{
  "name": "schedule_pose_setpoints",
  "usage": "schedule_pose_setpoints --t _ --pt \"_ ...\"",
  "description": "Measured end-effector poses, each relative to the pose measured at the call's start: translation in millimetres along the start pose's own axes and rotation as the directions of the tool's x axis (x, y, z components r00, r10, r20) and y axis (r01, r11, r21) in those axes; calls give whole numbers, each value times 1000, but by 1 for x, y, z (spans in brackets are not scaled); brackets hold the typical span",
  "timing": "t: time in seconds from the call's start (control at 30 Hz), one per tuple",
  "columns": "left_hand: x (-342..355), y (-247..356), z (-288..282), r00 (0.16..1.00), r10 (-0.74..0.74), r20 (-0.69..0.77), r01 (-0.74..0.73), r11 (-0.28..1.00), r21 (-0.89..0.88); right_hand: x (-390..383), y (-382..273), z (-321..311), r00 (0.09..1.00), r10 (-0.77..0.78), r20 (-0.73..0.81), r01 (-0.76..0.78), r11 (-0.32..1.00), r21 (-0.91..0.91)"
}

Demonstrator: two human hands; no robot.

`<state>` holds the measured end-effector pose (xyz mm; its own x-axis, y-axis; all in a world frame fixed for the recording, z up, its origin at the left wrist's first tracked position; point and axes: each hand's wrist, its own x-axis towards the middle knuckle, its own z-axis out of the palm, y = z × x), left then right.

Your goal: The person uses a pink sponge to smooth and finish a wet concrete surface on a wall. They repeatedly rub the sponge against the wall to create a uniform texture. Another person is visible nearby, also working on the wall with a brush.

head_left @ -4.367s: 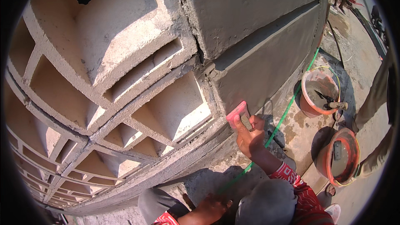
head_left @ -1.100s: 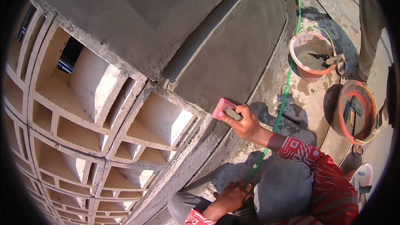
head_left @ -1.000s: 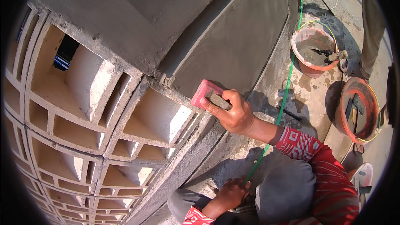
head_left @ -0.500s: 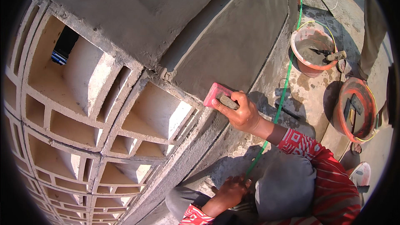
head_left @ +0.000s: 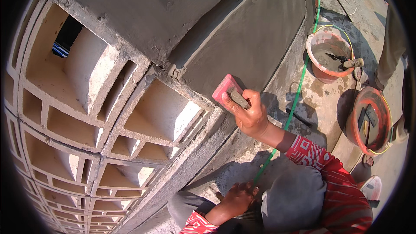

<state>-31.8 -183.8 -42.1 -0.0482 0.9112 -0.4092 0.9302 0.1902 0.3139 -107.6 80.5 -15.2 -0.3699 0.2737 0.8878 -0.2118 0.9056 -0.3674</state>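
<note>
My right hand (head_left: 252,115) grips a small pink plastering float (head_left: 224,87) by its grey, mortar-caked handle. The float's face lies against the smooth grey wet plaster panel (head_left: 247,43), near its lower corner. Just to the left of the float is the edge of a pale breeze-block screen (head_left: 160,108). Lower down, my left hand (head_left: 234,200) rests between my knees in shadow. Its fingers are loosely bent and a little apart, with nothing visible in them, close to the end of a green strap (head_left: 294,104) on the ground.
On the right stands an orange bucket (head_left: 313,56) with mortar and a wooden-handled trowel (head_left: 353,63). A second orange bucket (head_left: 353,123) holds flat tools. Another pale bucket (head_left: 373,187) shows lower right. At the upper right edge are another person's trousered legs (head_left: 390,47).
The float has tilted and its upper edge has swung slightly, staying near the same panel corner. My view has shifted a little. The left hand keeps its place between my knees.
</note>
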Motion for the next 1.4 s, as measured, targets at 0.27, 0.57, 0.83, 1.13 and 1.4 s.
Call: schedule_pose_setpoints --t 0.27,0.57,0.83,1.13,1.4 --pt "-1 4 -9 999 -43 -17 43 999 3 -3 9 0 999 32 1 -32 998 -46" --pt "-3 5 -11 998 0 -62 0 1000 -2 -4 8 2 999 -48 -11 47 996 -81" --pt "0 3 -25 999 18 -33 -18 1000 16 -92 36 -71 948 -2 318 23 998 -63" --pt "-1 17 -39 985 -150 86 154 987 -49 -71 101 -266 267 948 175 -962 250 114" --pt "13 -1 -27 993 -101 62 110 981 -160 -22 453 -253 97 854 511 -95 519 -849"
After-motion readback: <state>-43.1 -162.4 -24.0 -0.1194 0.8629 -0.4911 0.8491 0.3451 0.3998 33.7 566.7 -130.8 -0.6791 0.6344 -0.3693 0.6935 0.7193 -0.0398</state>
